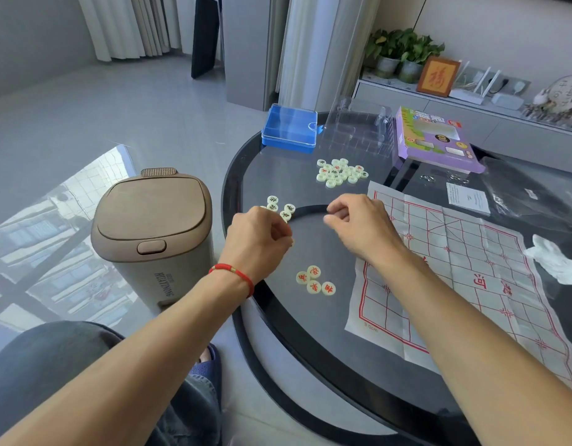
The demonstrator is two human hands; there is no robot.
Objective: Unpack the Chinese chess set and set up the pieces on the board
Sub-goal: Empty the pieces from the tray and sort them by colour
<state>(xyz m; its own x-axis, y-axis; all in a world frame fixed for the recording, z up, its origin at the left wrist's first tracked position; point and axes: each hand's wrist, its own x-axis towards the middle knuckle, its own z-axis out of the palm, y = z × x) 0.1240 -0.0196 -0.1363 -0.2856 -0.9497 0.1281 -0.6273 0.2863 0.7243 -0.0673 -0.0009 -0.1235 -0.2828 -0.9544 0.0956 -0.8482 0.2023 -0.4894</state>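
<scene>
A loose pile of pale round chess pieces [341, 172] lies at the far middle of the glass table. A small group with black characters [278, 204] sits near the table's left rim, and another with red characters [315, 281] lies closer to me. My left hand [259, 236] hovers at the black group with its fingers curled, its fingertips on a piece at the group's near edge. My right hand [358, 223] is left of the paper board [455, 268], thumb and fingers pinching a small pale piece. The red-lined board lies unfolded and creased, with no pieces on it.
A blue plastic case [289, 130], a clear tray [358, 130] and a purple box [436, 140] stand at the table's back. A leaflet [468, 197], a plastic bag [535, 194] and a crumpled tissue [555, 262] lie to the right. A brown bin [152, 226] stands on the floor left of the table.
</scene>
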